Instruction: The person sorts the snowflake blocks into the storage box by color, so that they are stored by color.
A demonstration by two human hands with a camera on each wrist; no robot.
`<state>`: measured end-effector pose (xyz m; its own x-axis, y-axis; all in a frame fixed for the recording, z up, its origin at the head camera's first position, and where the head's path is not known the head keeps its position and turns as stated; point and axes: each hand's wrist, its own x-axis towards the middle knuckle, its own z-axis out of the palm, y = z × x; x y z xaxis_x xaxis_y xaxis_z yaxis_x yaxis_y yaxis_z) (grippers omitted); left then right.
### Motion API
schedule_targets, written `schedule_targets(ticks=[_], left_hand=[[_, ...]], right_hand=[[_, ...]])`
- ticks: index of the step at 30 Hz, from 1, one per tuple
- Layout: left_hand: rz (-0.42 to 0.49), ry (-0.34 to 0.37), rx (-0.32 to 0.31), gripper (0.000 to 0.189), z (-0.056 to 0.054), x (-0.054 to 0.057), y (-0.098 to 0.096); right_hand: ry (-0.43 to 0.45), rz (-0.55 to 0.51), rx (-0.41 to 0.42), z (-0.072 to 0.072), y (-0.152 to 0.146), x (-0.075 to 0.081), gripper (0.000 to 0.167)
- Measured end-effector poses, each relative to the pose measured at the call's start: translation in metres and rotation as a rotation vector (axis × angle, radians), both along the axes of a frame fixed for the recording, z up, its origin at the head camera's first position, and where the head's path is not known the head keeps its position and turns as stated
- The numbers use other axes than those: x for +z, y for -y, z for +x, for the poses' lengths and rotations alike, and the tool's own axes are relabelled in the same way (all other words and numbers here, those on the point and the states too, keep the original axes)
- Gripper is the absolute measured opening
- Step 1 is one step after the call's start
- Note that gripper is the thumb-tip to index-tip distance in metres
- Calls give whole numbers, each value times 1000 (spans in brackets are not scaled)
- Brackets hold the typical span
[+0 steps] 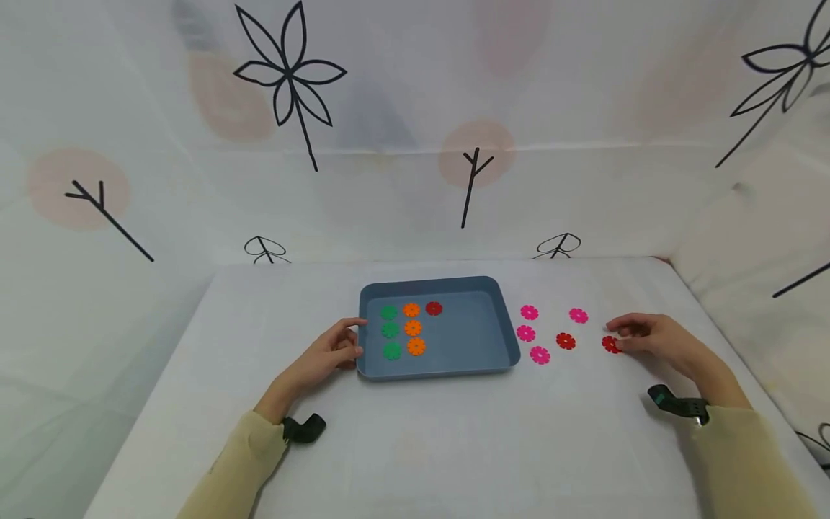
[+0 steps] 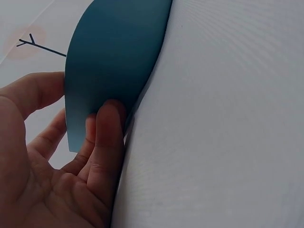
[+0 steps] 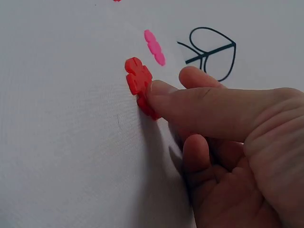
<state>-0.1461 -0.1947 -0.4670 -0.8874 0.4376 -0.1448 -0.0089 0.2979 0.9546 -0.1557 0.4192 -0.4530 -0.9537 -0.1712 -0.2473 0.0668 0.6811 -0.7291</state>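
My left hand (image 1: 327, 351) is at the left side of a blue-grey tray (image 1: 463, 367), gripping its edge. In the left wrist view its thumb (image 2: 108, 126) presses the tray's outer wall and the index finger reaches the rim. In the tray lie green flower-shaped discs (image 1: 390, 329), orange ones (image 1: 413, 328) and one red one (image 1: 434, 308). Right of the tray, my right hand (image 1: 664, 342) holds another red flower-shaped disc (image 3: 137, 76) by its edge, thumb on its face; the finger behind it is hidden. That disc looks tilted, low over the tabletop.
Between tray and right hand lie several pink flower-shaped discs (image 1: 540, 355) and another red flower disc (image 1: 566, 341). A white cloth (image 1: 415, 447) covers the table. Behind it hangs a printed white curtain (image 1: 389, 202). Each wrist wears a dark strap with a camera.
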Motion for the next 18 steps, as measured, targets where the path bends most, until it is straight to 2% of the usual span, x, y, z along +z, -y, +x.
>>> schedule_targets(ticks=[4,9,18], left_hand=[[11,-4,-3,53,-1,-1,0],[11,-1,-11,53,-2,-2,-1],[4,-4,5,54,0,-1,0]], right_hand=[[-21,4,7,5,-1,-2,54],[-53,44,0,9,-1,-4,47],[-65,61,-2,4,8,-3,38]])
